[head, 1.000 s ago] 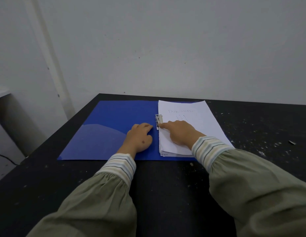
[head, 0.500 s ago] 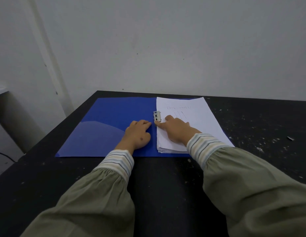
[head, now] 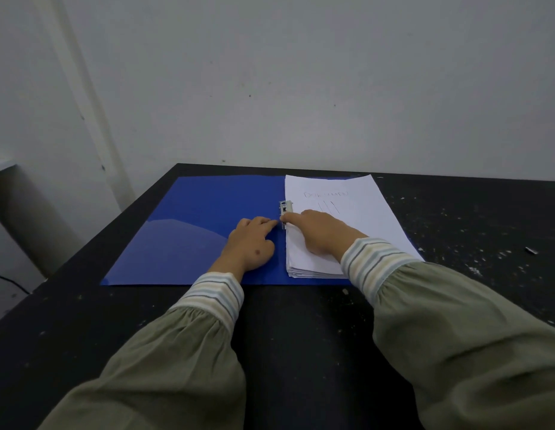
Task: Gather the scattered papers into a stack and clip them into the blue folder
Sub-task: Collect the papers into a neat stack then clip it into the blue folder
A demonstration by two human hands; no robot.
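Clip lowered onto the paper stack since a second before, judging by the right forefinger now pressing its near end.

Papers looked secured on the right half of the blue folder, mid-frame on the bench. Count: one folder, one stack, one clip. Right hand pressed with fingers extended, gripping nothing; left hand lay flat on the folder, fingers relaxed, just left of the clip.

Soft, even, rather dim light; faint sheen on the blue folder; wide-angle bending at edges.
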